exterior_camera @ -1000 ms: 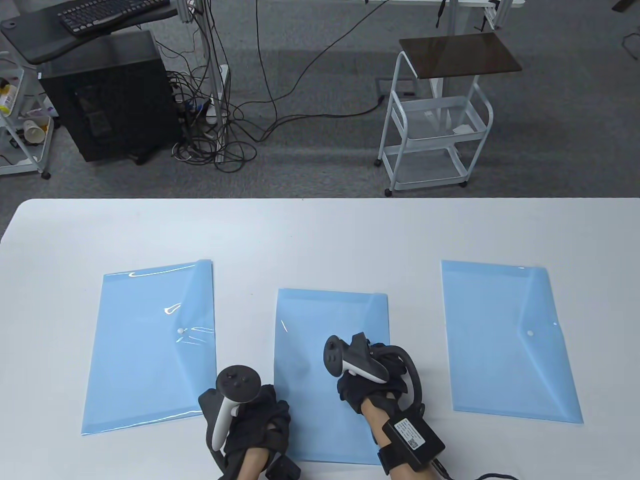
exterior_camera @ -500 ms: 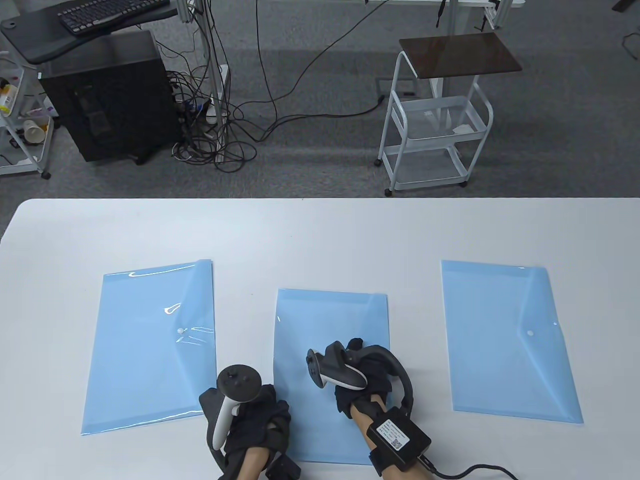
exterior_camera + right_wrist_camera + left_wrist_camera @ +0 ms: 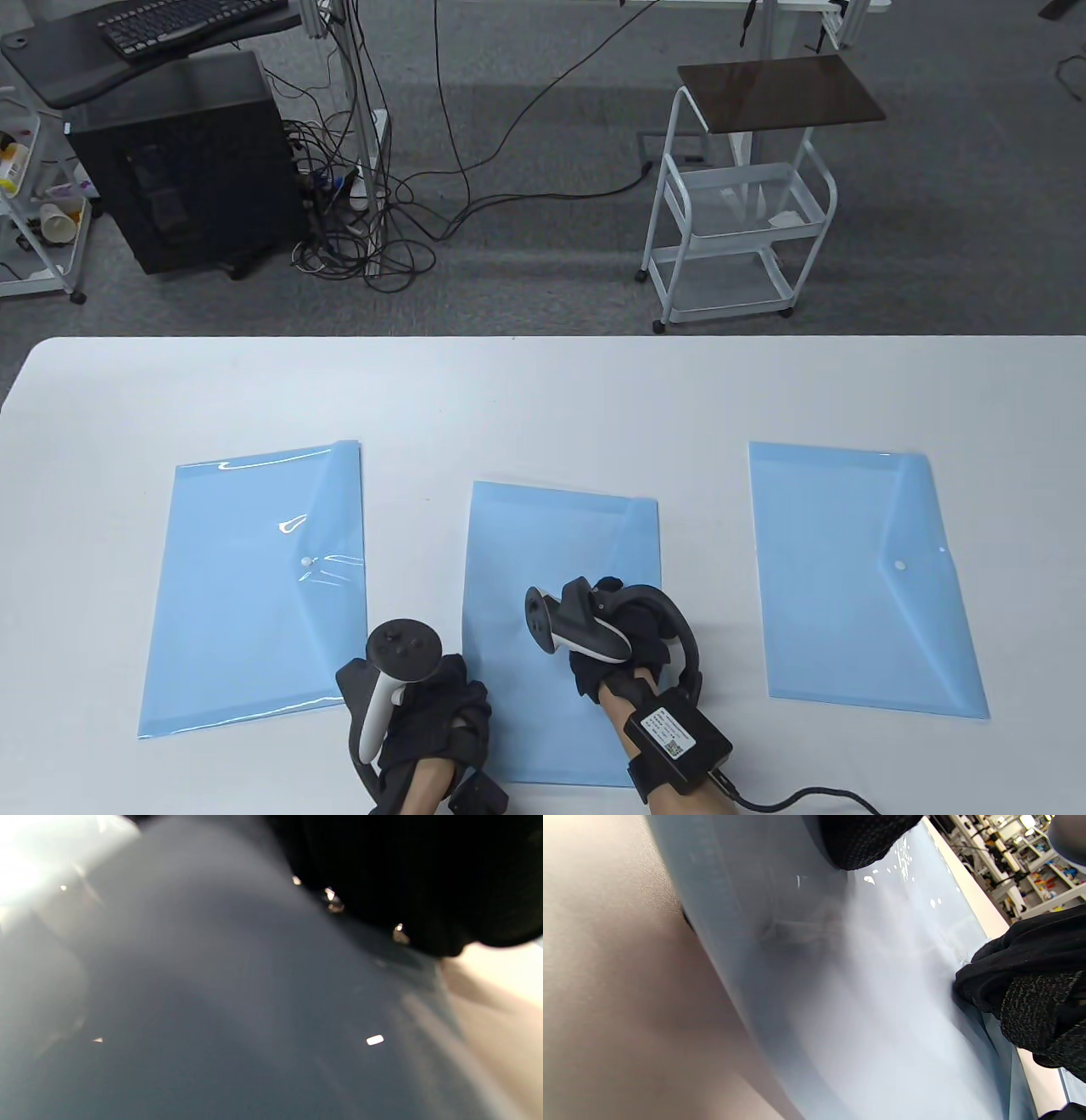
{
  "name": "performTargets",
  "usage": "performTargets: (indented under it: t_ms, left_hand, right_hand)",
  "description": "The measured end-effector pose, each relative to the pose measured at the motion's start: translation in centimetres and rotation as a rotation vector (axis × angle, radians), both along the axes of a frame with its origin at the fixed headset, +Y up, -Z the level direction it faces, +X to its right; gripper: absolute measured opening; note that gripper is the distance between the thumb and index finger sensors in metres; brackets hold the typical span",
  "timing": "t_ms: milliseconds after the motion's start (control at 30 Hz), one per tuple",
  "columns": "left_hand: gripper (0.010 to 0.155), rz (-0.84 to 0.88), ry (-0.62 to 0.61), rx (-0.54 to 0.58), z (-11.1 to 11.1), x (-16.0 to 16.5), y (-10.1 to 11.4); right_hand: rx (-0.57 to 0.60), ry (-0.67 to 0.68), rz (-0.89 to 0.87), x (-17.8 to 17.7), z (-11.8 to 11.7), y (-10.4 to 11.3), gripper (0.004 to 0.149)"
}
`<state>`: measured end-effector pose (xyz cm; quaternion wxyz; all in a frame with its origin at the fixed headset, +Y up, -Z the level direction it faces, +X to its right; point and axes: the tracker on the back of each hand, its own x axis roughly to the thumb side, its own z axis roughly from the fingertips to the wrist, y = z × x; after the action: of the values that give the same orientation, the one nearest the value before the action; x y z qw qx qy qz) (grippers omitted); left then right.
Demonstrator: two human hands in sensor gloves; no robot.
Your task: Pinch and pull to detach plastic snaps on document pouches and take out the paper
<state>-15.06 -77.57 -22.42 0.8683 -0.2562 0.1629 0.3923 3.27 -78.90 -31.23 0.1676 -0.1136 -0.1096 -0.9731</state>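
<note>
Three glossy, translucent blue plastic pouches lie flat on the matte white tabletop (image 3: pixel 543 390). The left pouch (image 3: pixel 254 586) and right pouch (image 3: pixel 865 577) each show a small white snap. The middle pouch (image 3: pixel 551 552) lies under both black knit gloves. The right hand (image 3: pixel 632 632) rests on its right part with fingers curled; whether its grip pinches the flap cannot be told. The left hand (image 3: pixel 437 705) sits at the pouch's lower left edge, a fingertip (image 3: pixel 865 840) pressing the plastic; its grip is unclear too.
</note>
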Motion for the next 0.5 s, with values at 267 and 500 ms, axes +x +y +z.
performTargets:
  t_ms: [267,500]
  left_hand:
    - [0.051,-0.023,-0.001,0.007,0.0,0.1,0.0]
    - [0.051,-0.012,0.013,-0.003,-0.1,0.0,-0.1]
  right_hand:
    - [0.078,-0.033,0.023,0.5,-0.6,0.2,0.051]
    - [0.087,-0.088,-0.139,2.0,-0.6,1.5,0.063]
